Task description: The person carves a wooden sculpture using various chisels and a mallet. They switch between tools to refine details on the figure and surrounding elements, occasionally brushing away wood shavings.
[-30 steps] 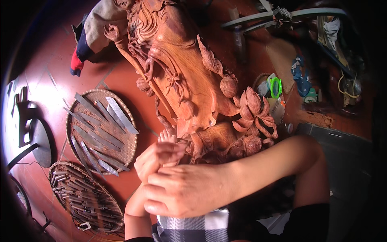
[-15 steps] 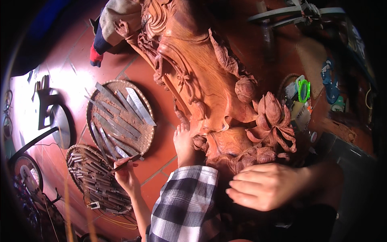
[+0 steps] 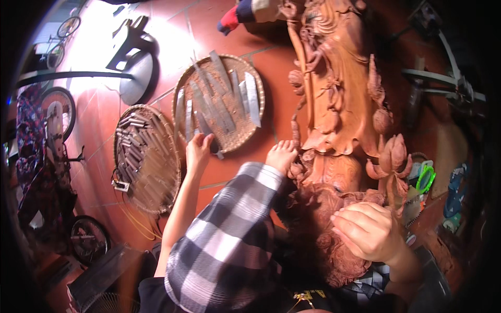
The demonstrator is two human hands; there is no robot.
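Note:
My left hand reaches over the lower edge of a round woven basket of flat metal blades. Thumb and fingertips close around what looks like a dark flat blade, partly hidden by the hand and overlapping others, such as a bright one. My right hand has its fingers curled together over the carved base of a reddish wooden figure; its palm is hidden. A carved lotus flower rises just beyond it.
A second woven basket holds several stick-like tools. A bare foot below a checked trouser leg touches the carving. A metal stand with a round base, bicycles and a bright green ring lie around.
The view has turned, swinging the baskets up and right. My left hand has moved from between the baskets to the blade basket. My right hand's fingers are more curled.

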